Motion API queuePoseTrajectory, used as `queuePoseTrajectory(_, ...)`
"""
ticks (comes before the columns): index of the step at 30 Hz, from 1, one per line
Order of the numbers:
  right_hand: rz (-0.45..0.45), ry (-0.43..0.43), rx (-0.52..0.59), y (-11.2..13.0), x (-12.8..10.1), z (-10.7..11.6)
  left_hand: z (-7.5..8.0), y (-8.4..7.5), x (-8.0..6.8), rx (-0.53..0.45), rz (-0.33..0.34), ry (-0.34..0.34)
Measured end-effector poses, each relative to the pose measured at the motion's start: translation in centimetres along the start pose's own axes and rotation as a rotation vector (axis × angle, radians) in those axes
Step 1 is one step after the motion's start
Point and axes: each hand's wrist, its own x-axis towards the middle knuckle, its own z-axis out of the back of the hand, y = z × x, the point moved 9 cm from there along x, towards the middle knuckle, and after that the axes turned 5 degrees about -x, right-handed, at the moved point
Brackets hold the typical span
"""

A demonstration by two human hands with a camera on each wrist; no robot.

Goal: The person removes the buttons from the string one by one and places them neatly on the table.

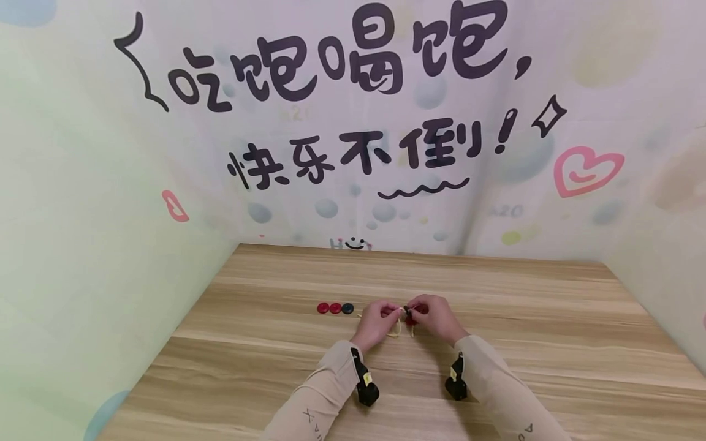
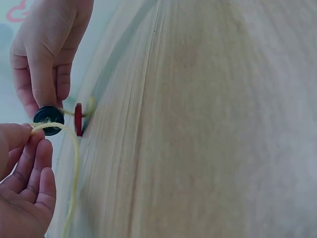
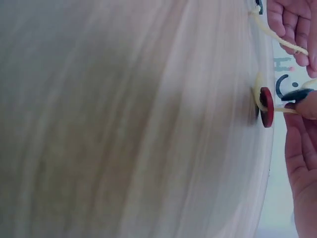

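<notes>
At the middle of the wooden table (image 1: 496,343) my two hands meet over a yellow string (image 2: 75,163). My left hand (image 1: 388,311) pinches the string's end between thumb and fingertips (image 2: 29,136). My right hand (image 1: 420,308) pinches a dark button (image 2: 48,117) by its rim, and the string end meets that button. A red button (image 2: 78,119) sits on the string just behind it, close to the tabletop. The right wrist view shows the same red button (image 3: 266,106), the dark button (image 3: 296,94) and the string (image 3: 277,37).
Three loose buttons lie in a row left of my hands: two red buttons (image 1: 323,307) (image 1: 335,307) and a dark blue one (image 1: 347,308). Printed fabric walls (image 1: 110,202) enclose the table on the left, back and right.
</notes>
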Motion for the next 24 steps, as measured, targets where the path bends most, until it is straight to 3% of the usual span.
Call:
queuePoseTrajectory(8,0.046,0.103,0.046,0.1,-0.3,-0.8,0.3,-0.2,0.1,-0.018,-0.022,-0.025)
queuePoseTrajectory(15,0.042,0.073,0.04,0.0,-0.4,-0.4,0.4,0.0,-0.1,-0.007,-0.021,-0.012)
queuePoseTrajectory(24,0.013,0.026,0.116,0.1,-0.5,0.3,-0.6,0.8,0.0,-0.027,0.006,0.071)
